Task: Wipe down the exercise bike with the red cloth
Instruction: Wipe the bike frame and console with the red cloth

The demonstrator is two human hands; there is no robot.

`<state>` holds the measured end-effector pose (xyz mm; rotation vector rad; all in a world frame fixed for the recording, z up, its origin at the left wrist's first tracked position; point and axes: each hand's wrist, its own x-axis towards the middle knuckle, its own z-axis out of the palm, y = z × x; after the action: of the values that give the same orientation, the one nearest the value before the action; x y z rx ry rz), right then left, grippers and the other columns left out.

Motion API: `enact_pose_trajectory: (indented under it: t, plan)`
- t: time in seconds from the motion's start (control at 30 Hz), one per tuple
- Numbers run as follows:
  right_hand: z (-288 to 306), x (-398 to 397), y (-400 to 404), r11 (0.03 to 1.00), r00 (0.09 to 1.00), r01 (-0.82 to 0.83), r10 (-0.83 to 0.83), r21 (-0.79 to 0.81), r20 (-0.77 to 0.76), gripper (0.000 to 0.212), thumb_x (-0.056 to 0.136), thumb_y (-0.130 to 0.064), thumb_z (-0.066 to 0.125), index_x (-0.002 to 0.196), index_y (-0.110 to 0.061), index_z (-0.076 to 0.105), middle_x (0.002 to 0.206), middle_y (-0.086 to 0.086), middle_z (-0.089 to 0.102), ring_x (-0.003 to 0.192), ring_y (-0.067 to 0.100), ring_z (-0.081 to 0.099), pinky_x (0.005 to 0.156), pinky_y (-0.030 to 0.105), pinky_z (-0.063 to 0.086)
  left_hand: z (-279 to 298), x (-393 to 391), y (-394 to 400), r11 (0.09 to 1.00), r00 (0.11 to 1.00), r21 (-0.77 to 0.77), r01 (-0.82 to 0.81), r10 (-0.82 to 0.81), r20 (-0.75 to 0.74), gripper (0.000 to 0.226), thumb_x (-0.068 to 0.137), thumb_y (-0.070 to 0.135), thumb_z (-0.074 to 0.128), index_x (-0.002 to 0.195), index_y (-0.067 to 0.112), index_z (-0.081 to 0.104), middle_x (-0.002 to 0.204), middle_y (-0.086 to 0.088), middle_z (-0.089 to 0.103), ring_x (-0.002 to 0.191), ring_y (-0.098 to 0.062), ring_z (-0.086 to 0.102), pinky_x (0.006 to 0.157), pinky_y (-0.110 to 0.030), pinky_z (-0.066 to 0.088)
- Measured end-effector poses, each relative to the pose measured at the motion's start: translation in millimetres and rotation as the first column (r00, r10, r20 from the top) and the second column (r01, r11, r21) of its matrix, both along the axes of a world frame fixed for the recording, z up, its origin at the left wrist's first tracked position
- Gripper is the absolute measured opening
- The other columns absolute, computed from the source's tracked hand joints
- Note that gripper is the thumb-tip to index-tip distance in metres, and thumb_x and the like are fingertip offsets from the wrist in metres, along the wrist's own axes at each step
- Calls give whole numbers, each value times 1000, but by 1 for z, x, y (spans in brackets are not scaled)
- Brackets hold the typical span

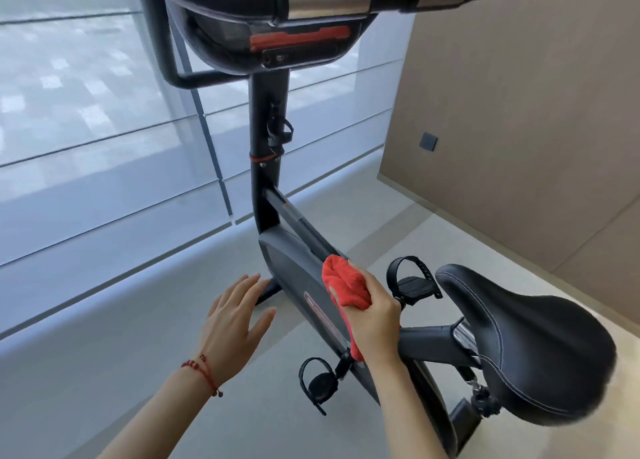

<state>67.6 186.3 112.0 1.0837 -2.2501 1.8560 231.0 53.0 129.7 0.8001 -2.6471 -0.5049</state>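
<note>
A black exercise bike [291, 268] stands in front of me, with its handlebar and console at the top and its black saddle [526, 341] at lower right. My right hand [372, 315] grips a bunched red cloth [341, 282] and presses it on the sloping frame bar above the grey body cover. My left hand [235, 315] hovers flat with fingers spread, left of the bike's body, touching nothing. A red string bracelet is on my left wrist.
A large window with a low sill [114, 250] runs along the left, close to the bike's front foot. A beige wall [519, 112] with a dark switch plate is on the right. Two strapped pedals [414, 282] stick out on either side of the body.
</note>
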Motion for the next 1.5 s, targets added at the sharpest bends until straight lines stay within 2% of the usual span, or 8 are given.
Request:
enact_pose_trajectory:
  t: [0.17, 0.33, 0.5, 0.77, 0.87, 1.1, 1.27, 1.5]
  plan:
    - [67, 25, 9, 999, 998, 10, -13, -33, -69, 47, 74, -45, 68, 111, -15, 68, 100, -3, 73, 93, 4, 65, 84, 13, 49, 55, 33, -5, 999, 999, -52, 0, -3, -49, 78, 89, 64, 14, 126, 5, 51, 127, -16, 53, 120, -35, 44, 95, -45, 32]
    - [137, 33, 11, 998, 987, 29, -36, -49, -160, 40, 74, -22, 80, 112, -17, 67, 101, -11, 68, 93, 5, 64, 84, 3, 43, 115, 50, -13, 993, 994, -114, 2, -14, -106, 77, 90, 62, 13, 126, 6, 50, 128, -16, 53, 121, -35, 42, 95, -50, 34]
    - [219, 36, 10, 983, 964, -11, -37, -181, -262, 38, 77, -36, 69, 112, -24, 65, 101, -13, 68, 93, -10, 61, 82, 4, 44, 180, 51, -31, 980, 986, -199, -23, -11, -169, 76, 89, 62, 13, 129, 7, 47, 132, -17, 49, 124, -35, 39, 97, -52, 34]
    - [319, 2, -18, 967, 914, -60, -47, -248, -403, 46, 76, -39, 69, 113, -12, 66, 96, -6, 69, 84, 4, 65, 78, 4, 46, 257, 34, -73, 949, 956, -287, -133, 46, -289, 62, 87, 47, 30, 127, 4, 48, 131, -19, 49, 122, -37, 40, 97, -51, 32]
    - [345, -11, -36, 957, 888, -90, -48, -275, -457, 44, 75, -32, 72, 113, -11, 66, 96, -9, 67, 88, -1, 60, 79, -2, 40, 278, 26, -93, 932, 944, -321, -169, 59, -324, 61, 87, 47, 31, 126, 3, 48, 130, -19, 50, 122, -37, 41, 96, -52, 34]
    - [386, -38, -95, 943, 840, -181, 2, -278, -543, 45, 76, -44, 68, 114, -19, 65, 94, -14, 66, 86, 0, 63, 81, 12, 50, 312, 8, -143, 899, 909, -367, -241, 77, -409, 61, 88, 47, 30, 129, 4, 46, 133, -18, 47, 125, -34, 37, 98, -51, 32]
    - [409, -55, -150, 951, 781, -205, 16, -232, -624, 44, 74, -18, 81, 115, -16, 65, 98, -9, 69, 87, 5, 65, 83, 22, 54, 332, -8, -196, 887, 890, -376, -270, 81, -449, 62, 88, 46, 29, 129, 3, 46, 133, -18, 47, 126, -33, 36, 99, -49, 31]
    - [429, -64, -234, 955, 748, -224, 39, -197, -663, 45, 74, -15, 81, 116, -15, 64, 101, -10, 66, 95, 4, 62, 85, 11, 48, 343, -35, -294, 895, 878, -381, -231, 23, -479, 59, 89, 45, 30, 128, 5, 46, 132, -19, 48, 124, -35, 39, 97, -52, 33]
